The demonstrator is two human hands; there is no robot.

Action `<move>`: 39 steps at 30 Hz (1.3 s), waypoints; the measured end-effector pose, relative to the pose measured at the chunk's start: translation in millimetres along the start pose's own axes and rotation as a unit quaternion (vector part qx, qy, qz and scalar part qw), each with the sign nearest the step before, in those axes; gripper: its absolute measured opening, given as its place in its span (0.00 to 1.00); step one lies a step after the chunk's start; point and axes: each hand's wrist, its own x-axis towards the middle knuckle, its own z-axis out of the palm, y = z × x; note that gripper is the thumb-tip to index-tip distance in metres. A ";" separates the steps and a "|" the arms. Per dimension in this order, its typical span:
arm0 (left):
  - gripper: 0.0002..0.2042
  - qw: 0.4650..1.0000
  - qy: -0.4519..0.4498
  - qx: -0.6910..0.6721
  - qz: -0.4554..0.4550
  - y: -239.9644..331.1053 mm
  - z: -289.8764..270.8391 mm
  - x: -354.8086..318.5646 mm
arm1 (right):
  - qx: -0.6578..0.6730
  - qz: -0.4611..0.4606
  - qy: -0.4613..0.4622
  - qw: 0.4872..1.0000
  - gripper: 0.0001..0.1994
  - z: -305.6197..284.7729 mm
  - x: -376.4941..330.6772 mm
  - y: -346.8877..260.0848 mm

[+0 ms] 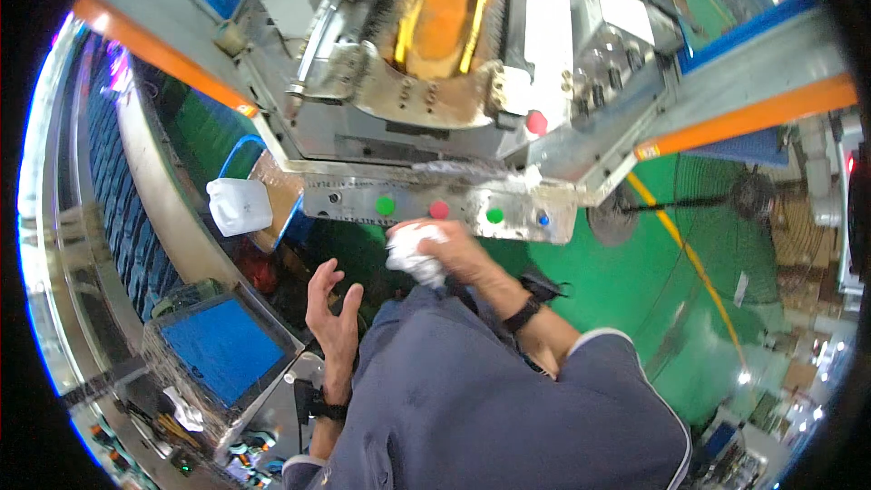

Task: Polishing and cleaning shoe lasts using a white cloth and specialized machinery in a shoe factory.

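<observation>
A crumpled white cloth (pixel 413 256) is bunched in my right hand (pixel 456 252), whose fingers are closed round it. That hand is just below the metal button panel (pixel 472 209) of a machine, near its red button (pixel 439 210). My left hand (pixel 334 316) hangs in the air to the left of my body, fingers spread and nothing in them. On the machine bed lies an orange, sole-shaped piece (pixel 446 23) between two yellow side strips (pixel 475 14).
Orange-edged frame bars (pixel 744 116) flank the machine. A white plastic jug (pixel 239 207) stands on a small board at the left. Nearer are a blue-topped tray (pixel 223 349) and a long conveyor (pixel 127 209). A pedestal fan (pixel 751 195) stands on the green floor at right.
</observation>
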 end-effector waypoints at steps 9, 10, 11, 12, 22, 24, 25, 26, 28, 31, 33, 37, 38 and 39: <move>0.17 0.967 -0.197 -0.016 -0.160 -38.4 55.1 20.4 | -0.486 0.058 0.349 0.799 0.33 -178.8 -125.0 23.3; 0.17 0.964 -0.206 -0.013 -0.166 -41.6 58.9 19.8 | -0.524 0.035 0.340 0.780 0.35 -185.5 -126.1 29.4; 0.17 0.963 -0.209 -0.010 -0.173 -44.6 61.5 18.4 | -0.559 0.001 0.325 0.763 0.37 -190.2 -126.1 35.0; 0.17 0.964 -0.207 -0.017 -0.163 -47.8 63.0 18.3 | -0.562 0.013 0.327 0.760 0.37 -193.1 -125.6 39.8; 0.16 0.969 -0.143 -0.044 -0.196 -80.9 65.2 11.6 | -0.634 -0.021 0.273 0.723 0.38 -189.0 -125.7 58.6; 0.16 0.957 -0.139 -0.048 -0.249 -85.0 65.6 9.3 | -0.643 -0.015 0.268 0.717 0.38 -185.7 -125.9 58.2; 0.16 0.967 -0.138 -0.046 -0.210 -86.0 64.1 7.0 | -0.650 -0.013 0.264 0.713 0.39 -183.9 -126.1 57.4; 0.17 0.979 -0.121 -0.056 -0.156 -88.1 64.1 5.9 | -0.657 -0.006 0.253 0.710 0.39 -182.2 -126.2 56.6; 0.17 0.980 -0.124 -0.006 -0.156 -93.3 60.9 4.5 | -0.654 0.016 0.248 0.714 0.39 -179.5 -125.4 56.2; 0.16 0.977 -0.099 0.010 -0.190 -104.6 54.2 11.2 | -0.644 0.009 0.247 0.724 0.38 -176.6 -121.9 56.5; 0.17 0.979 -0.066 0.006 -0.194 -113.7 50.2 21.4 | -0.613 0.005 0.269 0.743 0.39 -175.2 -119.9 57.8; 0.17 0.978 -0.025 -0.008 -0.206 -129.3 42.2 51.0 | -0.591 0.028 0.291 0.752 0.39 -173.9 -120.5 62.0; 0.17 0.978 -0.023 -0.017 -0.206 -132.5 40.6 59.5 | -0.594 0.027 0.294 0.749 0.39 -174.1 -121.9 63.6; 0.17 0.984 -0.024 -0.010 -0.176 -135.2 38.7 66.6 | -0.595 0.000 0.301 0.745 0.39 -174.3 -124.1 65.2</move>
